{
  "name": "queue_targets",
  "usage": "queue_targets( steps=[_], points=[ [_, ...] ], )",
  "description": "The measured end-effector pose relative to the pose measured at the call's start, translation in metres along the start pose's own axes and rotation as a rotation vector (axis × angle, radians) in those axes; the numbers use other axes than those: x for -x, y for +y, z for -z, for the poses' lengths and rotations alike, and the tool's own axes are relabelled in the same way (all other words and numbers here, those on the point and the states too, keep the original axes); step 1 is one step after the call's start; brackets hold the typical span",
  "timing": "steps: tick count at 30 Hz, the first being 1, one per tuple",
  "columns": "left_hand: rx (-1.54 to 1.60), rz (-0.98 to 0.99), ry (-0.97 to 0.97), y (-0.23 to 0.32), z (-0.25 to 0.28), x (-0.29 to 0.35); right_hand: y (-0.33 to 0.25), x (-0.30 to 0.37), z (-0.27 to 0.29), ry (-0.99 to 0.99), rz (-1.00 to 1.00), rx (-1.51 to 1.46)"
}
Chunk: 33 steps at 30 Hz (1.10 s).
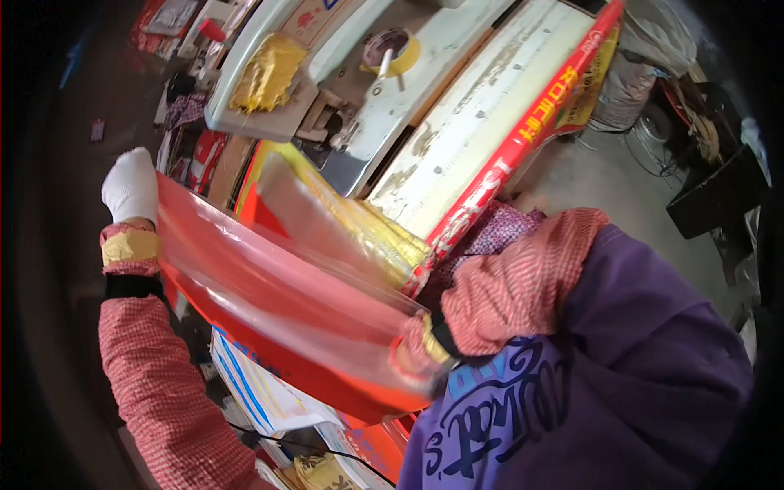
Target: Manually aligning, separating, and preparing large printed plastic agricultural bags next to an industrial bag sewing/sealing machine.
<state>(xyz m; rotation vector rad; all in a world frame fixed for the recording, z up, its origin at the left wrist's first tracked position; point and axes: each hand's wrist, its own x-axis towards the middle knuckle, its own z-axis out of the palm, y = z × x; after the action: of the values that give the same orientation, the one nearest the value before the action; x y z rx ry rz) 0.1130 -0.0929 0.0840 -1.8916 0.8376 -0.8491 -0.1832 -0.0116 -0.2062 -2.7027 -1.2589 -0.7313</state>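
White knit, left grip point(131, 188): gloved, closed on the upper left end of the red film; finger detail hidden. Right grip point(416, 351): at the film's other end, blurred and partly behind the sheeting; whether it is clenched or loose cannot be told.

Red film point(278, 282): one long, glossy, part-transparent length, spanning the two grips off the lower left corner of the surface point(461, 122), in front of the torso. Handling, as judged: light, limp, slippery, prone to crease or slide layer on layer; firm to the pull only along its length. Best holds: both end corners, edges gathered together, pinched between thumb and finger rather than mid-span.

Yellow-and-clear sheeting point(359, 224): at the surface's lower corner, just beyond the film.

Printed red strip point(523, 143): along the surface's right edge.

Tape roll point(392, 53), yellow: on the white machine point(441, 24), beyond the surface's left edge.

Printed sheets point(269, 388), white and blue: below the film.
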Motion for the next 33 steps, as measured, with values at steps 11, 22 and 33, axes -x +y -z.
queue_targets(
  steps=[11,22,33],
  points=[
    [0.274,0.054,-0.171,0.022,0.02,0.011,0.105,0.047,0.064,0.887,-1.199,-0.295],
    [0.218,-0.019,-0.15,0.04,0.022,0.012,0.095,0.039,0.094,0.304,-1.267,-1.05],
    [0.243,-0.123,-0.129,-0.017,-0.034,-0.031,0.111,0.021,0.081,-0.057,-0.95,-0.921]
  ],
)
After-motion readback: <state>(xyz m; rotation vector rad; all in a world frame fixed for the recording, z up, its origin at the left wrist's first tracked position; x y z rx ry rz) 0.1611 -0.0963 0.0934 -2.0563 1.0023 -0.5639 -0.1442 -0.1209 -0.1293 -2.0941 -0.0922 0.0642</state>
